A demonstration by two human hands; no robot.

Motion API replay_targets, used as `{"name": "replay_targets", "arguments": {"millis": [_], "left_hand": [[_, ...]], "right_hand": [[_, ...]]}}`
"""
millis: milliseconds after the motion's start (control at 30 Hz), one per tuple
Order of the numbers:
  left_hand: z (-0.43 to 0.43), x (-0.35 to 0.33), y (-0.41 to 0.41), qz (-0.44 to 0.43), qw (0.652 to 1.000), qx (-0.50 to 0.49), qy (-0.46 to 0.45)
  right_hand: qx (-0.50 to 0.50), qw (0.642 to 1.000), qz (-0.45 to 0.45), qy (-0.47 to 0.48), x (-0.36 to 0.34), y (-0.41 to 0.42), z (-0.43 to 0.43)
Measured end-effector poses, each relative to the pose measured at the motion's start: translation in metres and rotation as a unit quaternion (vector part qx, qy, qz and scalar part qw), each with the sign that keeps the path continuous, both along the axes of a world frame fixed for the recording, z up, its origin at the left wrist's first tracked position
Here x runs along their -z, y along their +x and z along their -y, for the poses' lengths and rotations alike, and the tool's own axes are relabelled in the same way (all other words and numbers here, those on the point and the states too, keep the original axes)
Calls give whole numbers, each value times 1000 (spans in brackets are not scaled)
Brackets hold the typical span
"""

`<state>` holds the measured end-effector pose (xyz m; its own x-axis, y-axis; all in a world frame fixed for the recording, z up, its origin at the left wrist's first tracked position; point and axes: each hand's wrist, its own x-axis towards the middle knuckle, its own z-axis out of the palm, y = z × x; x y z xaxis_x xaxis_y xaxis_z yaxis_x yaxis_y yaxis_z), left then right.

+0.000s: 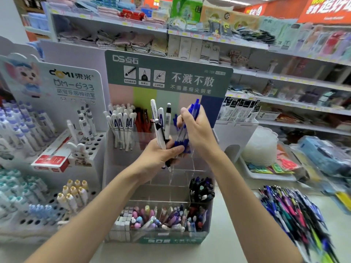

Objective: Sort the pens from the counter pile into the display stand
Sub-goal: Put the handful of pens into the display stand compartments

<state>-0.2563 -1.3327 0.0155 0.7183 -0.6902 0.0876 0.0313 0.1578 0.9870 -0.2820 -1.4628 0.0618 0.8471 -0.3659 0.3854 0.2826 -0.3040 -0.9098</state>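
Clasping white pens (160, 128), left hand (161, 154); translucent blue pens (183, 135), right hand (197, 130).

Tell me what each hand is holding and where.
Left hand grips white pens near their lower ends; right hand grips blue pens around their middles.

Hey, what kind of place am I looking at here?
Probably a shop's stationery section: a branded display stand for pens, stocked shelves with price labels behind it, and a pile of pens on the counter.
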Motion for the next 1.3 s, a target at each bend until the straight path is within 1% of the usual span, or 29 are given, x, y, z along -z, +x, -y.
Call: {"name": "replay_targets", "arguments": {"millis": [100, 167, 267, 367, 433, 533, 567, 633, 700, 767, 833, 900, 1000, 1067, 1133, 1233, 1267, 1300], "left_hand": [[11, 1, -3, -16, 1000, -17, -6], [18, 1, -6, -21, 1000, -21, 6], [23, 3, -3, -41, 999, -34, 8], [15, 6, 0, -52, 996, -78, 8], [8, 10, 1, -64, 991, -119, 7], [5, 15, 1, -62, 985, -161, 17], [6, 15, 1, -63, 984, -168, 21], [7, 18, 1, -66, 983, -172, 22], [6, 20, 2, -57, 983, -172, 25], [4, 22, 4, -51, 984, -170, 30], [3, 23, 6, -50, 984, -169, 33], [4, 25, 7, -49, 984, -168, 31], [4, 25, 8, -52, 985, -160, 25], [3, 25, 10, -49, 987, -153, 24], [-1, 26, 12, -46, 988, -149, 24], [-6, 26, 16, -43, 989, -142, 20], [-7, 26, 17, -44, 989, -141, 19], [-8, 26, 18, -45, 989, -139, 18]], "right_hand": [[-35, 999, -33, -18, 2, -5, 28], [-41, 997, -29, -52, 6, -9, 39], [-17, 995, 11, -97, 7, -9, 51], [38, 990, 100, -94, -5, -3, 74], [74, 981, 144, -111, -13, 5, 86], [93, 963, 160, -197, -8, 23, 83], [84, 957, 157, -231, -2, 29, 80], [59, 950, 121, -280, 15, 39, 77], [37, 946, 80, -312, 32, 44, 76], [30, 939, 69, -336, 41, 44, 74], [23, 937, 54, -345, 41, 45, 73], [3, 936, 19, -352, 36, 49, 74], [-31, 914, -32, -402, 34, 50, 70], [-46, 923, -50, -380, 37, 46, 68], [-29, 928, -45, -368, 42, 40, 68], [-5, 907, -39, -420, 51, 31, 68], [-11, 903, -52, -426, 51, 28, 67], [-13, 907, -60, -417, 51, 27, 67]]}}
